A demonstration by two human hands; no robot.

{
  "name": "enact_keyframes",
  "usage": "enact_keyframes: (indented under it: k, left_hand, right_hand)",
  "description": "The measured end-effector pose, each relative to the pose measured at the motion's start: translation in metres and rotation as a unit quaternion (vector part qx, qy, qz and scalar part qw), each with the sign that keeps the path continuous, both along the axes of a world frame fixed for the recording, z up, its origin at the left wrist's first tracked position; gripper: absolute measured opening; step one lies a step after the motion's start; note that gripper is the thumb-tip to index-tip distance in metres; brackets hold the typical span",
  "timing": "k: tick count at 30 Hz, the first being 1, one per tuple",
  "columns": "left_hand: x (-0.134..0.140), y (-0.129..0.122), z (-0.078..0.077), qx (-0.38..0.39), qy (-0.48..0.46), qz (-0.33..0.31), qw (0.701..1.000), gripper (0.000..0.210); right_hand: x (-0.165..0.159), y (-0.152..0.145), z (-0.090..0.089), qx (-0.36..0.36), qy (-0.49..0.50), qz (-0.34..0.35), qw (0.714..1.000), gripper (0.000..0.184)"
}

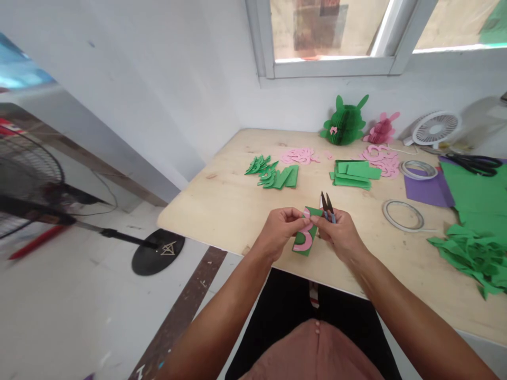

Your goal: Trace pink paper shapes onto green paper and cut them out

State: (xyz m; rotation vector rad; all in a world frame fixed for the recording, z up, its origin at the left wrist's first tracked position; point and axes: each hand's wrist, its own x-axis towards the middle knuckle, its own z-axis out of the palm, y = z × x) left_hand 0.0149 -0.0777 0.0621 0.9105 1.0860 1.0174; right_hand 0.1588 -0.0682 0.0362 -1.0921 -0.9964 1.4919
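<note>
Between my hands, over the table's near edge, is a green paper strip with a pink curvy paper cutout lying on its face. My left hand pinches the strip and cutout along their left side. With thumb and finger, my right hand meets the strip's upper right edge. That same hand also has small scissors tucked in it, their dark blades pointing up and away from me and slightly parted. The fingers of both hands are closed.
Green cut pieces, pink cutouts and stacked green strips lie farther back. Tape rolls, green scraps and black scissors are at right. Paper figures and a small fan stand by the wall. A floor fan base is left.
</note>
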Motion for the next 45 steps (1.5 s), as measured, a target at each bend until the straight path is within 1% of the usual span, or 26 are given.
enact_keyframes:
  k: [9, 13, 20, 27, 37, 45]
  left_hand:
    - [-0.001, 0.001, -0.004, 0.000, 0.001, -0.013, 1.000, 0.032]
    - [-0.002, 0.000, -0.002, 0.004, 0.001, -0.004, 1.000, 0.032]
    - [-0.004, -0.002, 0.002, 0.003, -0.006, 0.036, 0.999, 0.028]
    - [-0.004, -0.001, 0.000, 0.001, -0.012, 0.039, 0.999, 0.027]
    - [-0.005, 0.001, -0.006, 0.007, -0.021, 0.043, 0.999, 0.028]
    - [-0.004, 0.001, -0.011, 0.013, -0.016, 0.053, 0.998, 0.026]
  right_hand:
    - [0.001, 0.001, -0.001, 0.003, -0.017, -0.004, 1.000, 0.036]
    - [0.000, 0.001, -0.001, 0.004, -0.030, -0.004, 1.000, 0.034]
    - [0.000, 0.001, -0.001, 0.004, -0.052, 0.000, 0.999, 0.031]
    - [0.000, 0.001, -0.005, 0.009, -0.063, 0.003, 0.998, 0.028]
    - [0.000, 0.002, -0.008, 0.024, -0.086, 0.011, 0.996, 0.035]
    - [-0.001, 0.002, -0.011, 0.015, -0.102, 0.019, 0.994, 0.036]
